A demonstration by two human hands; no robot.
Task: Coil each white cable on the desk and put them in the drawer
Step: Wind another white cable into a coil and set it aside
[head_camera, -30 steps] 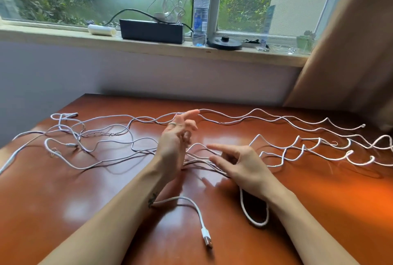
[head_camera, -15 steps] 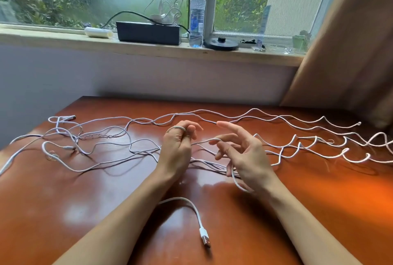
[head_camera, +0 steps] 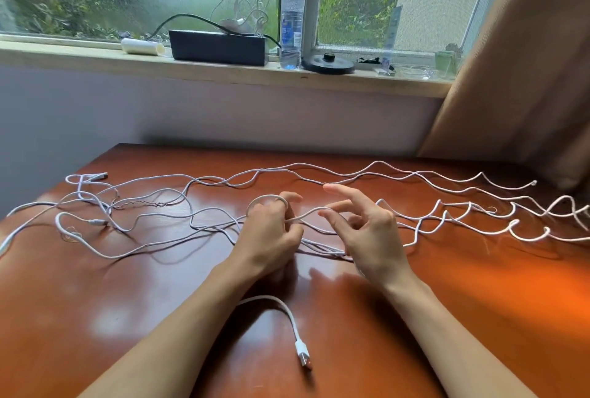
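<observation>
1. On the glossy reddish-brown wooden worktop [head_camera: 127, 318], a white USB plug with an orange-tinted tip [head_camera: 302, 353] lies near the front edge. Every place below is given from that plug.
2. Just beyond the plug, the left hand [head_camera: 269, 235] has its grip closed on a thin white cable [head_camera: 305, 212]. One turn arches over the curled index finger, and the strand comes out by the thumb. I judge the fingers serve as a former, so that each turn comes out the same width.
3. Beyond the plug and to its right, the right hand [head_camera: 370, 235] stands close beside the left, fingers spread and lightly bent. The strand runs across to its fingertips. I cannot tell whether that grip pinches the strand or only guides it. Placed there, it probably feeds slack and holds the strand taut enough to lay on tidily.
4. The short length curving from under the left forearm to the plug looks like the same cable's free end, hanging clear of the winding.
5. Farther beyond the plug, on both sides, long wavy white cables [head_camera: 378, 161] sprawl over the worktop, crossing one another on the left. None is coiled.
6. By my judgement the first coil is barely begun, with one turn on. The drawer is not in view.
7. The strand passes among its neighbours, so pulling it may drag them along.
</observation>
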